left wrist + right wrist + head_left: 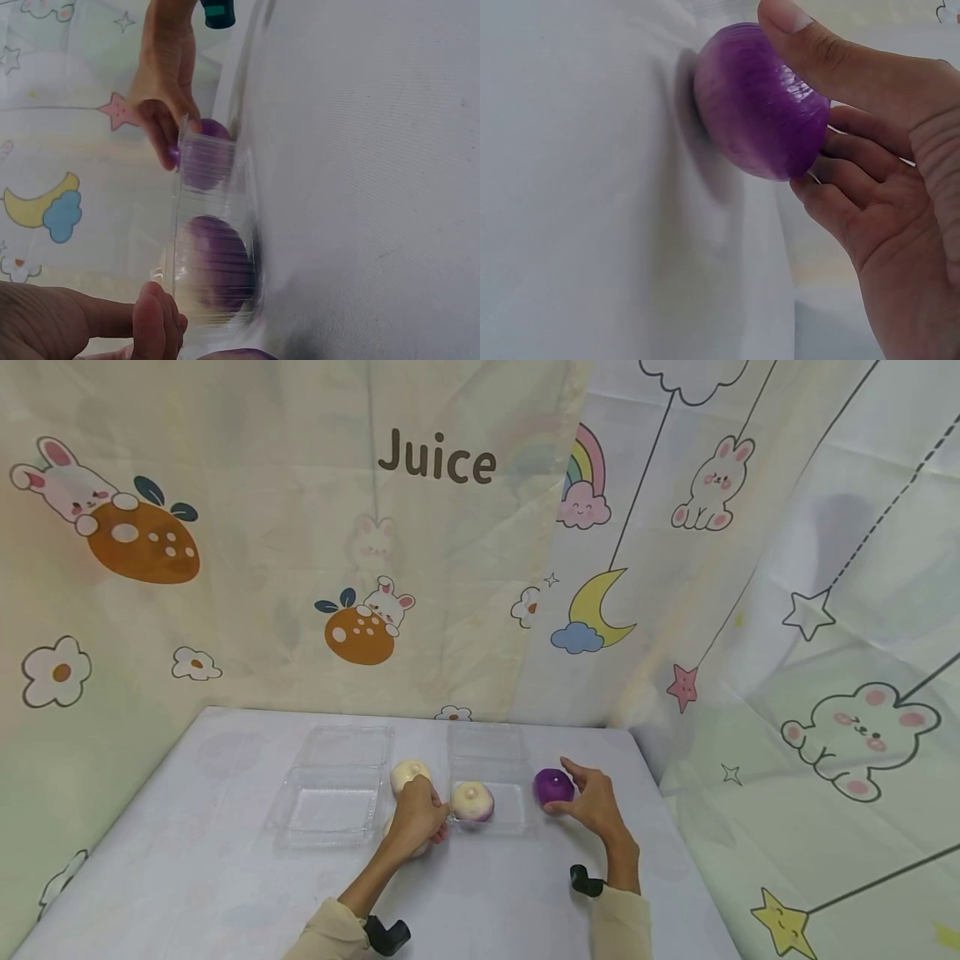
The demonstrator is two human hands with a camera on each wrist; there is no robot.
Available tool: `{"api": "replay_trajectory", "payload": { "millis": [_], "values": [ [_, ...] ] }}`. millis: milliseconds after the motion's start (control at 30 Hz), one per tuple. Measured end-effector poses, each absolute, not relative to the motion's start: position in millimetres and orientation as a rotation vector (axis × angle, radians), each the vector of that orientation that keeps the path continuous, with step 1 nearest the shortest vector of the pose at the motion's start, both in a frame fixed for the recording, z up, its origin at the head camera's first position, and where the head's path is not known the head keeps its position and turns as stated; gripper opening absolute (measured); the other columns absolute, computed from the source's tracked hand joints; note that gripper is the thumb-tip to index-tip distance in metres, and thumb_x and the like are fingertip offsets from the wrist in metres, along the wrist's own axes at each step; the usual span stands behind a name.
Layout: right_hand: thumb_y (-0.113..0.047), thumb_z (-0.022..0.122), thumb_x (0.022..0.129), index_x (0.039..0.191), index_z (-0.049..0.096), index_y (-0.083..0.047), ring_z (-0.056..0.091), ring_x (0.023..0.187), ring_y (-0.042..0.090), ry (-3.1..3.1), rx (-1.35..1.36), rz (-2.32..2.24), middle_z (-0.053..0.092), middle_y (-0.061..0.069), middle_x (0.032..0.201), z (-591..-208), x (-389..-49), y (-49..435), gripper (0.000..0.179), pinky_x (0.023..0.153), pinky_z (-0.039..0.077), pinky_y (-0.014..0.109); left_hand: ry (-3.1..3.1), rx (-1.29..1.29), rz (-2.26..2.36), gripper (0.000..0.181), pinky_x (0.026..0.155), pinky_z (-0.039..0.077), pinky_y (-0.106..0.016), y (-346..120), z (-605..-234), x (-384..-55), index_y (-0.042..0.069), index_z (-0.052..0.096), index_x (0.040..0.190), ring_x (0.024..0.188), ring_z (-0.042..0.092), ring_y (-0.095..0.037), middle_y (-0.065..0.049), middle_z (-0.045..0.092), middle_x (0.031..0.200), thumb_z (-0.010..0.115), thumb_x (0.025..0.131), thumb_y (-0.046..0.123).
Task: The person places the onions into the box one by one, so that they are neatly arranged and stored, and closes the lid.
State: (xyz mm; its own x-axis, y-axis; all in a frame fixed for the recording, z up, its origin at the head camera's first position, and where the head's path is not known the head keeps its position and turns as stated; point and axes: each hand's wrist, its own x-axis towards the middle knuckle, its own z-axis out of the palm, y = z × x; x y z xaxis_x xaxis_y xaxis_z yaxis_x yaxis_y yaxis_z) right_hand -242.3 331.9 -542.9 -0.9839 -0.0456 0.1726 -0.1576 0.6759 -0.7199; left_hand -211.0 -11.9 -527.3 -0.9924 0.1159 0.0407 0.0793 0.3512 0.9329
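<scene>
My right hand (596,802) grips a purple onion (554,786) between thumb and fingers, to the right of a clear plastic box (513,814). The right wrist view shows the onion's glossy purple skin (757,105) with the thumb along one side. My left hand (418,817) pinches the near left rim of that same box, fingertips (161,319) curled at its edge. Inside the box, at its left end, sits a pale onion (471,798) with a purple side. Another pale onion (410,772) lies behind my left hand, and a further one is mostly hidden under it.
A second clear plastic box (330,810) stands with its lid raised on the left part of the white table (202,860). Printed cloth (285,527) hangs behind the table and along its sides.
</scene>
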Motion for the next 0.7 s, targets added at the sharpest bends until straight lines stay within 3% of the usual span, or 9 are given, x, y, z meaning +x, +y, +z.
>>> {"api": "replay_trajectory", "payload": {
  "millis": [467,700],
  "values": [
    [-0.019,0.106,0.068,0.155,0.055,0.004,0.057,0.147,0.045,-2.762,0.153,1.212,0.059,0.026,0.156,-555.3,-246.1,335.0,0.103,0.118,0.051,0.052,2.541,0.176,1.771,0.015,0.040,0.059,-0.035,-12.2,-528.0,-210.6,-0.006,0.059,0.081,0.036,0.063,-0.014,-0.008,0.066,0.050,0.068,0.091,-0.012],
    [-0.019,0.106,0.068,0.153,0.056,0.006,0.058,0.146,0.046,-2.764,0.164,1.190,0.061,0.028,0.154,-560.3,-246.8,336.3,0.102,0.118,0.051,0.056,2.543,0.174,1.781,0.014,0.040,0.059,-0.035,-12.2,-527.9,-210.1,-0.007,0.058,0.082,0.036,0.063,-0.014,-0.009,0.066,0.051,0.067,0.091,-0.013]
  ]
}}
